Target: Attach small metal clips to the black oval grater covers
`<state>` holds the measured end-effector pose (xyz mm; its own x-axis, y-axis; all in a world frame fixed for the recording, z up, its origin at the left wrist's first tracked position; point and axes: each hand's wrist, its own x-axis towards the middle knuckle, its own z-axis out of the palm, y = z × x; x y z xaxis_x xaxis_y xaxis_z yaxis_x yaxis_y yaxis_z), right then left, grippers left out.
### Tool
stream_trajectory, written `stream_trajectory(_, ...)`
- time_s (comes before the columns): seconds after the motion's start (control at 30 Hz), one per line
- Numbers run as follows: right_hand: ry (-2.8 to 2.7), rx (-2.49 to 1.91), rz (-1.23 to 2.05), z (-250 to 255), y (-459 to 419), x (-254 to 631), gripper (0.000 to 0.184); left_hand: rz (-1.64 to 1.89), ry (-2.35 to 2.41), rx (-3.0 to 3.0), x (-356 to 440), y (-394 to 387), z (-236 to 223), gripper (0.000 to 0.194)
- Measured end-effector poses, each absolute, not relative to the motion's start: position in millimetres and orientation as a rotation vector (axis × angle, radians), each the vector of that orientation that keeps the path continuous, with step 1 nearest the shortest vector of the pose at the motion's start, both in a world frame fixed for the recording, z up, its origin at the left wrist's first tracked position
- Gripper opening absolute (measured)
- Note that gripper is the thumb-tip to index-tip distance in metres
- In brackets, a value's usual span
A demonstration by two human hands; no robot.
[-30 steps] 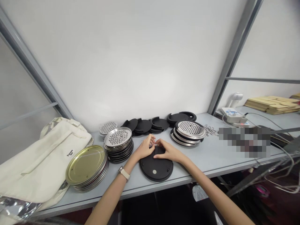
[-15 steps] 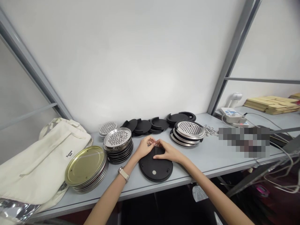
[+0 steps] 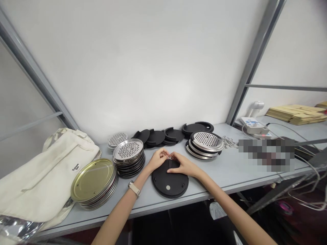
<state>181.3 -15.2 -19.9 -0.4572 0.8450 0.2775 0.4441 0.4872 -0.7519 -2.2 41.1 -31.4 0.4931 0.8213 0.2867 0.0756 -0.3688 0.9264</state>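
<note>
Round matte-black disc (image 3: 170, 185) lies near grey table's (image 3: 230, 166) front edge, seemingly midway. Left hand (image 3: 158, 159), right hand (image 3: 181, 163) narrowed around small silvery metal piece (image 3: 169, 157) at its far rim; can't tell which grips. Stacked perforated silver plates on black bases (image 3: 206, 141) look done; bare round black discs (image 3: 156, 137) look left.

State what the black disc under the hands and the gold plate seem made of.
The black disc looks like moulded plastic, possibly rubber, matte: it's evenly dark with little shine. The gold plate looks like lacquered sheet metal, glossy: it's thin and reflective.
</note>
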Motion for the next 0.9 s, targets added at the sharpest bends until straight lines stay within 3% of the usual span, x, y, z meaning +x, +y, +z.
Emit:
stream_trajectory(0.57, -2.102, -1.103, 0.716, -23.3, -12.5, 181.3, 0.054, 0.982, 0.828, 1.959, -4.5, 41.7, -33.0, 0.006)
stream_trajectory(0.73, -2.134, -1.097, 0.687, -18.2, -14.3, 180.7, 0.048, 0.983, 0.809, 1.986, -5.0, 40.9, -31.4, 0.012)
stream_trajectory(0.9, -2.134, -1.088, 0.697, -18.0, -15.1, 181.1, 0.052, 0.968, 0.778, 1.99, -6.2, 41.5, -30.3, 0.016)
